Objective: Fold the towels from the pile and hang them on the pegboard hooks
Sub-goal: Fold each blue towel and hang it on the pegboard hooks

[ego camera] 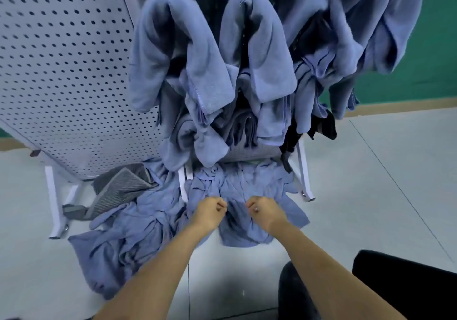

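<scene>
A pale grey tiled floor (371, 183) is seen across the lower part of the view, bounded at the back by a tan skirting strip (408, 105) and a green wall (440, 47). A white perforated pegboard (61, 72) is stood on the floor at the left on white metal legs (53, 196), and a second panel beside it is almost wholly covered. Over that panel, several blue hung towels (173, 47) are draped in folded loops, crowded side by side and overlapping. Something dark is glimpsed between them at the right, but what it is cannot be told.

Below the hung towels, a crumpled pile (128, 233) of blue towels is spread on the floor, reaching from under the stand's legs towards the viewer. A grey striped towel (118, 188) is lain at the pile's left edge, partly under the pegboard. A black object (408, 287) is cut off at the lower right corner.

Near the middle of the pile, one blue towel (247, 230) is lain rumpled on the floor. It is held at its upper edge by both bare hands, set close together but apart. The left grip (209, 212) is closed tight, with cloth bunched under the curled fingers. The right grip (265, 212) is likewise closed on the same towel.
</scene>
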### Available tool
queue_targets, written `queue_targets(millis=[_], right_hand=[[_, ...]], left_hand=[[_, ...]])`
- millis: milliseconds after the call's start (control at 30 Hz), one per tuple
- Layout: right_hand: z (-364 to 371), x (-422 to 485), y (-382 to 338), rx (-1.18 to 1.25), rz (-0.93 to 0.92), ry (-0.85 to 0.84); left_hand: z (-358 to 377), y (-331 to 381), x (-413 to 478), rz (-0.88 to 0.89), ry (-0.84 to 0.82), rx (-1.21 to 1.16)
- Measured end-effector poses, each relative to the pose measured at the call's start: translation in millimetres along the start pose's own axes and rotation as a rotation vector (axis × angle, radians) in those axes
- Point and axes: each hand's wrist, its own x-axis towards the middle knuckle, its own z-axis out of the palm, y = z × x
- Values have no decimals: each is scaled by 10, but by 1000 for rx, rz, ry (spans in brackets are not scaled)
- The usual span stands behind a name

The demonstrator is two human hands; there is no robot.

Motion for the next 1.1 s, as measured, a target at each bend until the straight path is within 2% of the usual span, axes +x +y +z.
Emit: queue_targets(millis=[133, 333, 533, 700, 933, 1033, 1100], right_hand=[[168, 322, 81, 31, 22, 0], [351, 571, 169, -54, 49, 8], [251, 504, 140, 176, -89, 65], [-136, 258, -122, 279, -182, 110], [-1073, -367, -646, 212, -365, 188], [-1529, -681, -958, 189, -440, 212], [-1761, -872, -1131, 65, -464, 191]], left_hand=[[225, -32, 447, 23, -35, 26], [438, -153, 866, 44, -61, 132], [356, -130, 855, 131, 33, 59], [-31, 95, 565, 285, 123, -4], [-883, 864, -157, 421, 253, 22], [-1298, 1309, -522, 473, 328, -39], [-1556, 1569, -766, 484, 375, -151]])
